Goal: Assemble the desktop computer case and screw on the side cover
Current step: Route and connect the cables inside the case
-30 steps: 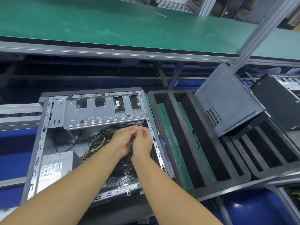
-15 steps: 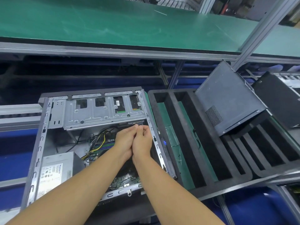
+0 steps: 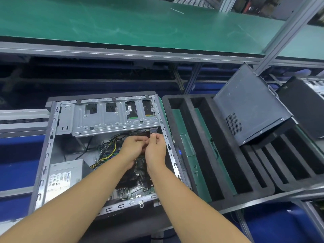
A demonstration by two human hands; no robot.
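Open computer case [image 3: 52, 155] lying on its side at lower left of the view, interior facing up, its long axis running from 6 o'clock toward 12 o'clock with a slight lean to the right; the silver drive cage [image 3: 112, 120] spans the far end and the power supply [image 3: 64, 174] sits in the near-left corner. Yellow and black cables [image 3: 108, 148] cross the green motherboard [image 3: 138, 179] just to the 9 o'clock side of the hands. Left hand [image 3: 133, 148] and right hand [image 3: 156, 151] meet inside the case just below the cage's right end, fingers curled and fingertips pinched close together around something small and dark — what it is cannot be told, and both forearms cover much of the board. At 3 o'clock of the case, touching its right wall, lies a black foam tray [image 3: 208, 155] with long slots parallel to the case axis. A dark grey side cover [image 3: 249, 106] leans tilted in the tray's far-right slots, its mesh vent toward the lower edge, well apart from the case. A second dark case [image 3: 305, 106] stands at the right edge. A green-topped shelf [image 3: 122, 23] runs across 12 o'clock, carried by an aluminium post [image 3: 287, 32].
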